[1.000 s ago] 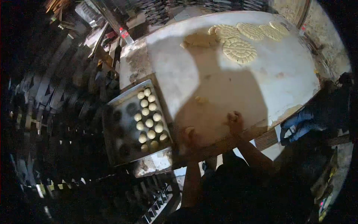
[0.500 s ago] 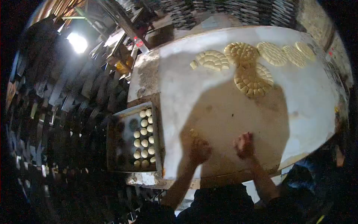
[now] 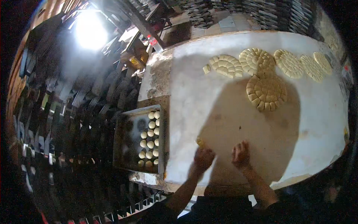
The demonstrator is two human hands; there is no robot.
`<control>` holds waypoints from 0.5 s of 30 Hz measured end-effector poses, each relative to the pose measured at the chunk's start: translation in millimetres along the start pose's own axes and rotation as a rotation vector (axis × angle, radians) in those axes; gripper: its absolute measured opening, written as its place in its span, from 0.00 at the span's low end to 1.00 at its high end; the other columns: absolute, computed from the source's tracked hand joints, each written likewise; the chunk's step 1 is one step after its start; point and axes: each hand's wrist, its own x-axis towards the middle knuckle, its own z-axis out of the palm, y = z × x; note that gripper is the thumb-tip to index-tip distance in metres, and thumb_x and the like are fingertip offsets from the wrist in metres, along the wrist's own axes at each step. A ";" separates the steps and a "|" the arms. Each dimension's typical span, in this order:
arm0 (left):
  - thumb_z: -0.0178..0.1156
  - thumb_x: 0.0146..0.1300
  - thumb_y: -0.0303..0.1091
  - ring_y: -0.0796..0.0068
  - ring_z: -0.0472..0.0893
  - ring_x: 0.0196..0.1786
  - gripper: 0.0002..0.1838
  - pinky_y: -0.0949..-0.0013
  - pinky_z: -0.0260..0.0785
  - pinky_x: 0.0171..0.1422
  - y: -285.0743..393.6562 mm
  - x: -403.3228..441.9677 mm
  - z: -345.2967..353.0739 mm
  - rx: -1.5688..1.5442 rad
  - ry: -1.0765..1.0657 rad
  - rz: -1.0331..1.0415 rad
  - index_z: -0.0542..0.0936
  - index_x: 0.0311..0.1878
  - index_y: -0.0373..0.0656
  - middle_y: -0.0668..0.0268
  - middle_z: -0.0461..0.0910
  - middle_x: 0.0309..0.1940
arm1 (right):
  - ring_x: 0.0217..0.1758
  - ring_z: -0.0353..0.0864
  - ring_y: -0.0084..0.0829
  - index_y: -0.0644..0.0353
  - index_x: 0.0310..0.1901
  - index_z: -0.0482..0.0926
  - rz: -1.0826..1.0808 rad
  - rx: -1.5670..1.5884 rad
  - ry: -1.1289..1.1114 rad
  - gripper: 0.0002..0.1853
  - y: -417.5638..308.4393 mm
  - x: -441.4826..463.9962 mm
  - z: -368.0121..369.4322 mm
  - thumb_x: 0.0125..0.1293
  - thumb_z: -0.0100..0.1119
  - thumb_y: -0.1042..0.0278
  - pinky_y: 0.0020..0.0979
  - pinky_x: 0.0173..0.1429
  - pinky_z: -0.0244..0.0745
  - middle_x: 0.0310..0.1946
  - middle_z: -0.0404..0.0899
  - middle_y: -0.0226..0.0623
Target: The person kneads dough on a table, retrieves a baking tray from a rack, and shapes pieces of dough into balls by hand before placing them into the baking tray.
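Note:
Curled over the white tabletop, my left hand (image 3: 204, 158) is at a small pale piece of dough (image 3: 200, 142), which shows just past its fingers. My right hand (image 3: 241, 154) is a short way to the right, its fingers closed; whatever they may hold is hidden. Beyond both hands lies a round slab of dough (image 3: 266, 93) cut into many small pieces. Behind it sit another scored round (image 3: 257, 61) and a partly used one (image 3: 226, 66), with one loose dough piece (image 3: 206, 69) beside it.
To the left stands a metal tray (image 3: 163, 145) with several dough balls (image 3: 150, 144) along its right side. More scored dough rounds (image 3: 289, 64) lie at the back right. A bottle with a red label (image 3: 154, 43) stands at the table's far left corner. My shadow falls across the tabletop (image 3: 317, 119).
The camera view has shifted, so the table and tray appear farther right and lower. The dough piece shows more clearly by my left hand. My right hand stays closed, nearer the left hand.

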 end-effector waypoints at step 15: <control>0.56 0.67 0.35 0.54 0.78 0.53 0.13 0.49 0.66 0.63 -45.8 -20.2 1.6 -0.328 0.066 -0.110 0.79 0.50 0.40 0.54 0.81 0.48 | 0.44 0.70 0.49 0.67 0.37 0.71 0.207 -0.016 0.315 0.22 14.9 33.7 13.4 0.73 0.47 0.50 0.48 0.57 0.65 0.36 0.71 0.49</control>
